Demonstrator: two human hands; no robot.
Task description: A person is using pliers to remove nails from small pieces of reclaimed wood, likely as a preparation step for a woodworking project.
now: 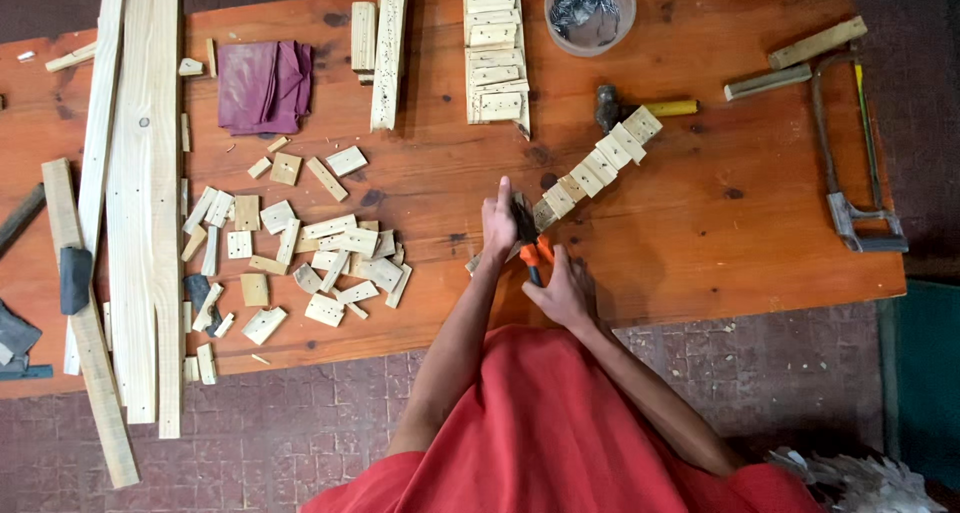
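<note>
Pliers [530, 241], orange-handled, dark head up; strip of joined pale wood blocks [590, 168], running diagonally from the surface's near edge.

At 12 o'clock on my wooden surface [700, 223] stands a round bowl of nails [590, 10]. A hammer [640, 107] lies below it. A hacksaw [855, 163] lies at 2 o'clock. A purple cloth [264, 85] lies at 11 o'clock. Loose wood offcuts [300, 258] lie scattered at 9 o'clock. Long planks [145, 193] span the surface's 9 o'clock end.
</note>
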